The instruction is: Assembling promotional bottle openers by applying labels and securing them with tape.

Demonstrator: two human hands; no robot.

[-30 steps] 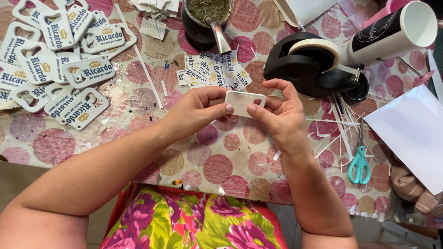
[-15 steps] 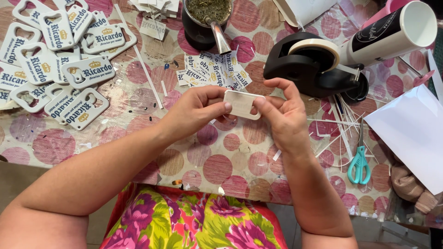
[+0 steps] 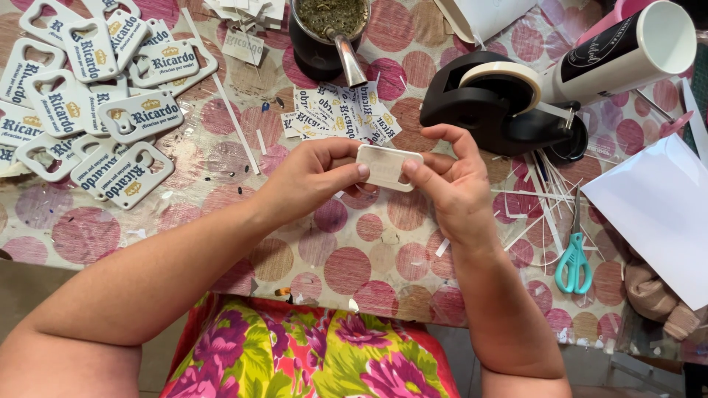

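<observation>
Little has shifted since the earlier frames: both hands hold the small white plastic tag [image 3: 389,166] above the dotted surface [image 3: 346,265]. Left hand [image 3: 313,177] pinches its left end, right hand [image 3: 451,184] its right. 1 black tape dispenser [image 3: 487,103] sits just behind, teal scissors [image 3: 574,262] to the right.

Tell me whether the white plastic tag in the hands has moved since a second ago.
Barely. The white tag sits at the same spot left of the black tape dispenser, held between left hand and right hand; only a slight tilt.
</observation>
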